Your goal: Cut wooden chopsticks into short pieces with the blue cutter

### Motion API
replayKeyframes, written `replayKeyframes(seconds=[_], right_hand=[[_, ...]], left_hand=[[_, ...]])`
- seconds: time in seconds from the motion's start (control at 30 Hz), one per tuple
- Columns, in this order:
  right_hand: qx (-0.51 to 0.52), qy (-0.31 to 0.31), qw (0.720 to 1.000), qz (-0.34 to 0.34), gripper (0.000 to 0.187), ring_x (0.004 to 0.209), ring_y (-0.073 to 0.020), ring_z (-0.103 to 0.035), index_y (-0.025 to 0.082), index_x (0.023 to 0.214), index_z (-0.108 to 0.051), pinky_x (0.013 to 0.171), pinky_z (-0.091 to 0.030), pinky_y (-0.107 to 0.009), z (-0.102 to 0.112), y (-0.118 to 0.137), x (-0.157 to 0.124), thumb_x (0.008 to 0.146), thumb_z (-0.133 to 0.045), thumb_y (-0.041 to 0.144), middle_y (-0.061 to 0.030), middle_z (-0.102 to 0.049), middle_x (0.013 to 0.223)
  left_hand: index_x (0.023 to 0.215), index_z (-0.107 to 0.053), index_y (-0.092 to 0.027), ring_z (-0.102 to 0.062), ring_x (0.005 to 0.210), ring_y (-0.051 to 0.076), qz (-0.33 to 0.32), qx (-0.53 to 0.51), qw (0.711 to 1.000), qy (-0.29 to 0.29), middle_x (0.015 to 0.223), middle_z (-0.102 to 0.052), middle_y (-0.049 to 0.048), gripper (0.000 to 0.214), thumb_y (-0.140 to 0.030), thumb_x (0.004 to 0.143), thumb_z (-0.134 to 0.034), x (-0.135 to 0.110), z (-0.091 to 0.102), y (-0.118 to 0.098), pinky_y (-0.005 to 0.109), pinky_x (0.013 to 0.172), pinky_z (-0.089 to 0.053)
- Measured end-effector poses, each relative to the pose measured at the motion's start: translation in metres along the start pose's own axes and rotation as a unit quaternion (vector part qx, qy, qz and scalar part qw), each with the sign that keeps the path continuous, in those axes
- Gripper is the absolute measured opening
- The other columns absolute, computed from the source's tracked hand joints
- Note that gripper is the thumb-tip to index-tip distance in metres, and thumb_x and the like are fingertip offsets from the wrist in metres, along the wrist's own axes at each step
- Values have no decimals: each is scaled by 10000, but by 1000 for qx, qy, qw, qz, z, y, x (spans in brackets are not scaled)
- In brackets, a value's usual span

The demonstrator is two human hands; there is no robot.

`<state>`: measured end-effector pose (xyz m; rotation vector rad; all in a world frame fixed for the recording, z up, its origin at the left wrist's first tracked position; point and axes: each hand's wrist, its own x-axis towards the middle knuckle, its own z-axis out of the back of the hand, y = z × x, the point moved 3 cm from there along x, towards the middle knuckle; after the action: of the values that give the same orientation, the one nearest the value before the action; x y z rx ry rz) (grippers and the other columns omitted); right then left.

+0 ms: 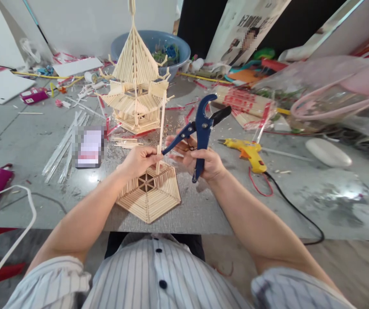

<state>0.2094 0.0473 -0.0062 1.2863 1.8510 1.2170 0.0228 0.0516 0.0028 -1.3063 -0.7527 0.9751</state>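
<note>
The left hand (139, 161) is pinching 1 stick (161, 120) upright over the hexagonal base (152, 197), steadying it; at 3 o'clock the right hand (205, 165) is gripping the cutter (201, 128).

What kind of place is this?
Probably a hobby craft workbench: a stick-built pagoda model stands on the grey table, a yellow glue gun lies nearby, and the right hand grips a blue cutter while the left hand holds a thin stick.

Blue cutter (202, 128), yellow glue gun (249, 152), striped shirt (158, 274).
</note>
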Motion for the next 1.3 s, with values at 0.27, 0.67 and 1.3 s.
replayKeyframes(seconds=[0.27,0.67,1.3], right_hand=[[-97,-74,991,62,409,942,-246,-662,252,999,-612,899,-503,-452,-9,3,-3,602,-540,320,-47,-681,922],[-691,-187,693,83,591,1072,-332,-579,186,1306,-518,939,-457,-485,19,2,2,719,-541,254,-159,-620,1134],[-718,-155,676,59,647,1054,-341,-578,199,1337,-497,938,-460,-498,4,-12,-1,699,-581,275,-158,-615,1119]], left_hand=[[687,-646,-165,-641,519,91,40,-40,998,21,599,-674,-1,129,-221,802,-661,1,-9,3,207,529,-536],[735,-713,-168,-605,592,108,-70,96,980,-159,630,-654,-1,128,-284,773,-673,9,34,4,266,619,-530],[889,-744,-191,-710,791,180,-201,450,848,-193,842,-763,64,156,-215,871,-591,1,20,-2,277,692,-497]])
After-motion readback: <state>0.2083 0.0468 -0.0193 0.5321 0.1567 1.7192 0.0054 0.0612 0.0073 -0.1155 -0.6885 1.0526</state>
